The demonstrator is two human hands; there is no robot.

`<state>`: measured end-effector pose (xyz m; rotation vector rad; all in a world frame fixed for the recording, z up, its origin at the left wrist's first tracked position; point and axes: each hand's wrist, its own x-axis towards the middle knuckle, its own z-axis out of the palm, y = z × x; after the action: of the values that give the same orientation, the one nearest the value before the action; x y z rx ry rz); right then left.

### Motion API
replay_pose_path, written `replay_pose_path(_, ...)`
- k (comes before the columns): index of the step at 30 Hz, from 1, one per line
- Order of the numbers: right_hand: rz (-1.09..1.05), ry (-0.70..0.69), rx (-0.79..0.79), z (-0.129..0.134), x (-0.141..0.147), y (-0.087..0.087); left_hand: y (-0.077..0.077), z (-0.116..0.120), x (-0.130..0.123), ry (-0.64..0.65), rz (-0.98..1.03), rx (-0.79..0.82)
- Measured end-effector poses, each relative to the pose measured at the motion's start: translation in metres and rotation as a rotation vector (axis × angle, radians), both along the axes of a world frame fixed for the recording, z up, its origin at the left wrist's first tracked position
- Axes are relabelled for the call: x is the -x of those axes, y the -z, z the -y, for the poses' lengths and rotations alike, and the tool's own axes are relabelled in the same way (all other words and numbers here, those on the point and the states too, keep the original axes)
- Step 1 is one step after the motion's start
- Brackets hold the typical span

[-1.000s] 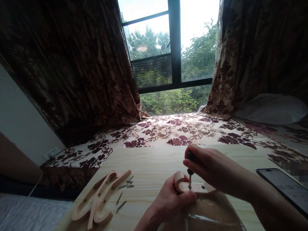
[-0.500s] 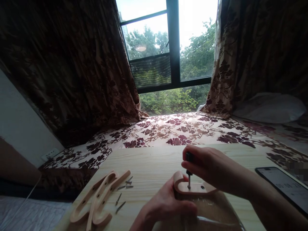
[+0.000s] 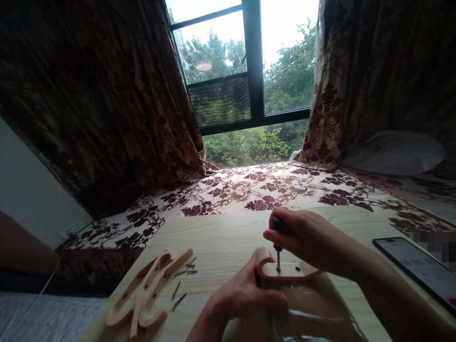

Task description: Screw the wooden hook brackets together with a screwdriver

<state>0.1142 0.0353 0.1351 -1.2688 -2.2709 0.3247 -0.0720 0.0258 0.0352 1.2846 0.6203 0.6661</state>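
Note:
My right hand (image 3: 306, 237) is closed around the black handle of a screwdriver (image 3: 278, 240), held upright. Its tip meets a screw hole in a pale wooden hook (image 3: 288, 271); a second dark hole shows to the right. That hook lies across the end of a brown block (image 3: 313, 311) with a shiny clear covering. My left hand (image 3: 242, 294) wraps around the left side, fingers behind the hook's curled end and thumb along the block. Several loose screws (image 3: 179, 302) lie left of it, beside more wooden hooks (image 3: 146, 289) piled together.
All this sits on a light wooden board (image 3: 213, 232). A phone (image 3: 415, 270) rests at the right, close to my right forearm. Behind the board spreads a floral cloth (image 3: 263, 190), below a window with patterned curtains (image 3: 142, 118) at both sides.
The view has tilted slightly, moving the window a little left. My right hand still grips the screwdriver upright in the same hole, and my left hand keeps its hold.

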Motion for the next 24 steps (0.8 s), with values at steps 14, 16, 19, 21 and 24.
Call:
replay_pose_path(14, -0.128, -0.045, -0.029, -0.001, 0.002, 0.003, -0.002, -0.002, 0.002, -0.009, -0.052, -0.075)
replay_pose_path(16, -0.222, -0.018, -0.075, 0.004, -0.016, -0.005, -0.008, -0.001, 0.007, -0.018, -0.180, -0.095)
replay_pose_path(19, -0.251, 0.162, -0.199, 0.016, -0.056, -0.013, -0.022, 0.001, 0.020, -0.053, -0.435, -0.168)
replay_pose_path(21, -0.223, 0.185, -0.180, 0.027, -0.079, -0.004, -0.032, 0.002, 0.028, -0.083, -0.596, -0.273)
replay_pose_path(24, -0.150, 0.241, -0.019, 0.044, -0.096, 0.029, -0.043, 0.004, 0.032, -0.010, -0.785, -0.307)
